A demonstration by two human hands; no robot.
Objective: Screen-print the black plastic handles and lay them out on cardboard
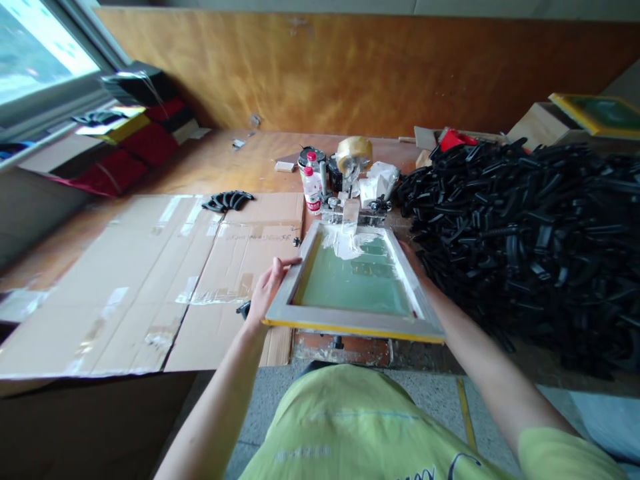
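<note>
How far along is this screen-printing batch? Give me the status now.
Apparently done: a few black curved pieces set on the cardboard. In hand: the left hand and right hand at the hinged screen frame, white ink on its mesh. Left: probably the large heap of black pieces.

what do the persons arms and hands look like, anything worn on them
Both arms are bare, with no gloves, watch or bands showing on the left hand or right arm. The short sleeve belongs to a yellow-green T-shirt with dark print near its hem.
</note>
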